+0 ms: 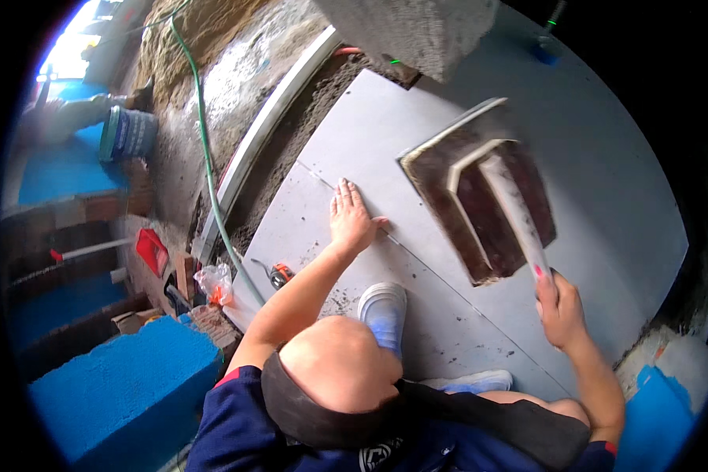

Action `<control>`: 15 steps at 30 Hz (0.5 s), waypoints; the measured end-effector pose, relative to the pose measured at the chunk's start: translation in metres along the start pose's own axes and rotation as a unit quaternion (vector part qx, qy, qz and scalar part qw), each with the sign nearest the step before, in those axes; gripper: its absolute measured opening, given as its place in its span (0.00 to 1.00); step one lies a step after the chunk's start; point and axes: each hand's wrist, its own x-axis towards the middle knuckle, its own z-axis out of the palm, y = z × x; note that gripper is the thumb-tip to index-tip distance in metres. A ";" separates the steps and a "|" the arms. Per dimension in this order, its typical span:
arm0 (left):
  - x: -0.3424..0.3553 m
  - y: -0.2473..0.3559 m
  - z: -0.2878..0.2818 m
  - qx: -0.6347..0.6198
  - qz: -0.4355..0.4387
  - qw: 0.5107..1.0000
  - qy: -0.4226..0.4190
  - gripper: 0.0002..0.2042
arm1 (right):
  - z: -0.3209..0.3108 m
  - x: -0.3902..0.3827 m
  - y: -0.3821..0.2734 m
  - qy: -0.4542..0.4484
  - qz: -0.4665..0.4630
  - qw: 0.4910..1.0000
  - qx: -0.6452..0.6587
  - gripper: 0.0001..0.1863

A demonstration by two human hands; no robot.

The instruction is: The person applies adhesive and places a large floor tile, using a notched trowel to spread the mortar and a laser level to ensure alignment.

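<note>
My left hand lies flat on a large light grey floor tile, near a seam, with fingers stretched and nothing held. On the right, my right hand grips the pale handle of a square float with a dark brown plate and a bent pale bracket. The float is held over the tile; it is somewhat blurred, and I cannot tell whether it touches. A second tile meets the first along the seam, with dark crumbs on it. My shoes stand on this second tile.
An orange-black tape measure lies by the tile's left edge. A green hose runs beside a long white bar and dark mortar. Stairs with blue coverings and a bucket stand left. A concrete block juts in at top.
</note>
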 end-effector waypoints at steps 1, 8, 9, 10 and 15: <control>0.001 0.004 -0.002 -0.005 -0.003 1.000 0.002 0.54 | 0.006 -0.002 0.011 0.024 -0.009 1.000 -0.007 0.24; 0.015 0.021 0.000 -0.032 0.003 0.999 0.017 0.55 | 0.052 0.078 0.050 -0.021 0.092 0.993 -0.067 0.32; 0.007 0.010 0.009 -0.030 -0.001 0.999 0.012 0.55 | 0.047 0.076 0.022 -0.070 0.137 0.988 -0.028 0.32; 0.006 0.006 0.009 -0.035 -0.011 0.999 0.010 0.55 | 0.039 0.071 0.003 -0.074 0.146 0.987 -0.002 0.31; 0.002 0.006 -0.003 -0.037 -0.020 0.999 -0.001 0.56 | 0.032 0.045 -0.007 0.020 -0.031 0.999 -0.030 0.29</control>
